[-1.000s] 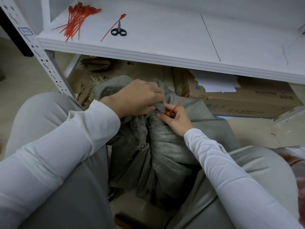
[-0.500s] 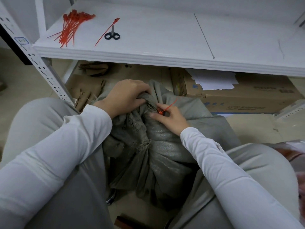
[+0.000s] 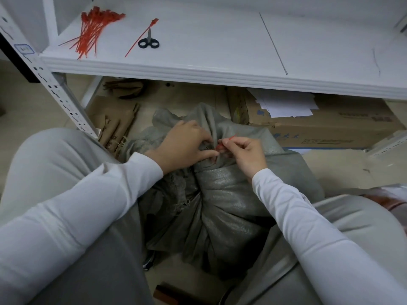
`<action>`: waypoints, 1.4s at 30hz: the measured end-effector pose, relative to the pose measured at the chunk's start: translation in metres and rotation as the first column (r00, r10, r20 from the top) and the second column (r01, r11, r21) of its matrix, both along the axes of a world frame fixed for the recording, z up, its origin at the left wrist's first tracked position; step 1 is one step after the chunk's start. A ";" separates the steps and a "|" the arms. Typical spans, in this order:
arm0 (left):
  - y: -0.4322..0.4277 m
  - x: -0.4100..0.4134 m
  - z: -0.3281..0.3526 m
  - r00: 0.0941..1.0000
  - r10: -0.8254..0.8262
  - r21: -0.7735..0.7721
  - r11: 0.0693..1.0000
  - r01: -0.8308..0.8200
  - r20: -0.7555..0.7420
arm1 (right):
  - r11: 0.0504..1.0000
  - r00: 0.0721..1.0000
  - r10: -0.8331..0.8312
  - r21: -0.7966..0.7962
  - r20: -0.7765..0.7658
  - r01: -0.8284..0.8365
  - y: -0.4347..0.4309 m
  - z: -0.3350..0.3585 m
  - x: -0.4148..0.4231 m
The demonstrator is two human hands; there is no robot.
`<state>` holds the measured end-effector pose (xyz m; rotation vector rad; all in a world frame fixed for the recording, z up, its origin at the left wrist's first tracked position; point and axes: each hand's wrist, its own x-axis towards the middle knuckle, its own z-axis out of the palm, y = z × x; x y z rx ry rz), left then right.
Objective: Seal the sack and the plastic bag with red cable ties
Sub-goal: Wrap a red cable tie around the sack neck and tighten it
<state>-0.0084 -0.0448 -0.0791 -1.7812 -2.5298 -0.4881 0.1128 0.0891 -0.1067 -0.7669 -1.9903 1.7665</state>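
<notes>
I sat with the sack [image 3: 231, 194] wedged between my knees on the floor, so it could not slump while I worked at its neck. My left grip [image 3: 185, 148] was closed round the bunched cloth, squeezing the gathered mouth thin enough for a tie to circle it. My right grip [image 3: 246, 153] pinched the red cable tie [image 3: 221, 146] at the neck, just beside those fingers, its tail poking up and away. I judged I was threading or cinching it, though the tie's head was too small to make out. The spare ties [image 3: 92, 31] and the scissors [image 3: 148, 41] lay on the shelf [image 3: 220, 69] above, within reach for the next seal and for trimming.
</notes>
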 end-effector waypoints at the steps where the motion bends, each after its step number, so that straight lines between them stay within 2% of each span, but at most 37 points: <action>1: 0.003 0.003 -0.002 0.999 0.041 0.021 0.999 -0.041 0.006 | 1.000 1.000 0.004 0.011 -0.008 -0.004 -0.002 0.001 -0.002; 4: 0.007 0.007 -0.004 0.988 0.133 0.054 0.989 -0.138 0.084 | 0.995 1.000 0.008 0.097 -0.019 -0.006 -0.006 0.005 -0.005; 7: 0.009 0.009 -0.002 0.975 0.169 0.014 0.985 -0.173 0.145 | 0.981 0.999 -0.034 0.191 -0.022 0.038 -0.008 0.010 -0.007; 9: 0.009 0.009 0.000 0.971 0.187 -0.020 0.982 -0.186 0.149 | 0.977 0.997 -0.075 0.199 -0.036 0.081 -0.008 0.014 -0.009; 15: 0.012 0.011 -0.004 0.971 0.212 -0.125 0.972 -0.197 0.112 | 0.987 0.995 -0.094 0.132 -0.014 0.095 -0.006 0.015 -0.009; 20: 0.011 0.007 -0.004 0.969 0.174 -0.159 0.976 -0.146 0.178 | 0.996 0.996 -0.085 0.032 0.007 0.084 -0.005 0.014 -0.007; 23: 0.009 0.005 -0.001 0.972 0.151 -0.150 0.981 -0.125 0.181 | 0.992 0.995 -0.095 0.083 -0.012 0.096 -0.008 0.016 -0.009; 30: 0.009 0.007 -0.001 0.987 0.143 -0.132 0.982 -0.132 0.076 | 0.983 0.991 -0.128 0.128 -0.044 0.133 -0.012 0.023 -0.008; 32: 0.008 0.002 -0.004 0.989 0.118 -0.145 0.984 -0.105 0.087 | 0.988 0.993 -0.108 0.107 -0.050 0.113 -0.011 0.023 -0.007; 35: 0.006 -0.006 -0.010 0.987 0.109 -0.139 0.986 -0.092 0.116 | 0.995 0.994 -0.099 -0.013 -0.037 0.098 -0.007 0.021 -0.002; 38: 0.008 -0.009 -0.008 0.973 0.124 -0.095 0.990 -0.107 0.197 | 0.988 0.992 -0.127 -0.089 0.000 0.127 -0.005 0.018 0.001; 42: 0.010 -0.010 0.002 0.950 0.134 -0.032 0.991 -0.130 0.284 | 0.973 0.975 -0.220 -0.075 0.003 0.220 -0.003 0.013 -0.007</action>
